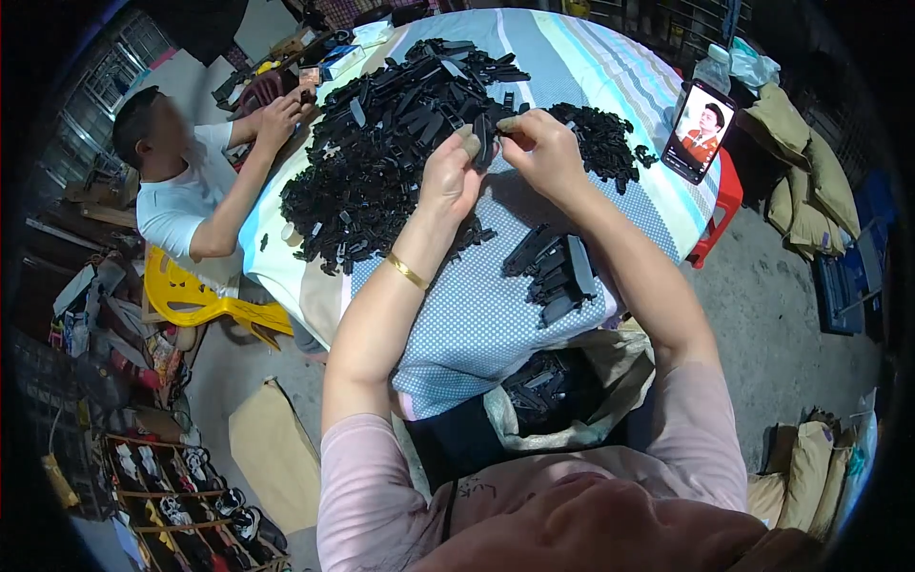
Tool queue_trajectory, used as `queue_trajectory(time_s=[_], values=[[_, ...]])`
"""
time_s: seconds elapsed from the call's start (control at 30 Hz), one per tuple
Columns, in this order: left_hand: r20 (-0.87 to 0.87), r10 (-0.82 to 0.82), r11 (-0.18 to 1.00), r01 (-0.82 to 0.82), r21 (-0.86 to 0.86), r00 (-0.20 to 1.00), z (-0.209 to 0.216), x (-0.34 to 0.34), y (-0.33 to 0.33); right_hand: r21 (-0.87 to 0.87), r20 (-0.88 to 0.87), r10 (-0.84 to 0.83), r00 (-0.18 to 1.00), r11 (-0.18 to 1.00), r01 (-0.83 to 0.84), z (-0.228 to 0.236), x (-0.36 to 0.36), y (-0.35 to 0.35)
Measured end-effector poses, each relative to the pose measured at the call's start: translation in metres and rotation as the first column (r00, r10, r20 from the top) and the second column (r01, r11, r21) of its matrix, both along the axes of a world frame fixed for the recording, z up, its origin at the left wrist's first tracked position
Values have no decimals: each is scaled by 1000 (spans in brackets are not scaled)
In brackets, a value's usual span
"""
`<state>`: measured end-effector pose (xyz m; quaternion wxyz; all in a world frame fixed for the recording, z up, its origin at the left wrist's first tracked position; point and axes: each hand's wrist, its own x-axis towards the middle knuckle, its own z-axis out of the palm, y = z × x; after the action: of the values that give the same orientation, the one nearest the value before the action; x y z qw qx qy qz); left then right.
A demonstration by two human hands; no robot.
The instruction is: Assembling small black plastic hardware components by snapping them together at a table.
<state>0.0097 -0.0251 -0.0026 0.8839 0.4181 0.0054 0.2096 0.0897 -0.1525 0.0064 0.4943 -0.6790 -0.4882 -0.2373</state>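
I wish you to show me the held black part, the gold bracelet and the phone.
Held black part point(484, 143), head view, broad middle.
Gold bracelet point(408, 272), head view, band's middle.
Phone point(700, 133), head view, lit screen.

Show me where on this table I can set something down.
Near edge: bare cloth between the left forearm and the pile. Far edge: a wider patch right of the big heap, beyond the small heap and left of the phone. Crowded: under both heaps, and between them, where the left hand and right hand are.
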Motion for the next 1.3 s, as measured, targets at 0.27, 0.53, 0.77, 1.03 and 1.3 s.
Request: queue_trajectory(time_s=[0.27, 0.53, 0.77, 1.03, 1.3], values=[[-3, -16, 997, 17, 75, 1000, -1, 0, 4, -82, 281, -12, 960, 996, 36, 3, -9, -3], [-201, 259, 837, -115, 535, 945, 10, -3, -3, -125, -79, 101, 992, 986, -110, 2, -13, 0], [74, 555, 408, -349, 844, 828, -10, 6, 6, -336, 267, 174, 948, 939, -78, 9, -11, -7], [153, 675, 375, -514, 771, 721, 1, 4, -13, -247, 265, 143, 954, 966, -77, 1, -21, -2], [-132, 345, 720, -171, 672, 929, 8, -6, -13, -412, -14, -45, 999, 910, 35, 7, 22, -16]])
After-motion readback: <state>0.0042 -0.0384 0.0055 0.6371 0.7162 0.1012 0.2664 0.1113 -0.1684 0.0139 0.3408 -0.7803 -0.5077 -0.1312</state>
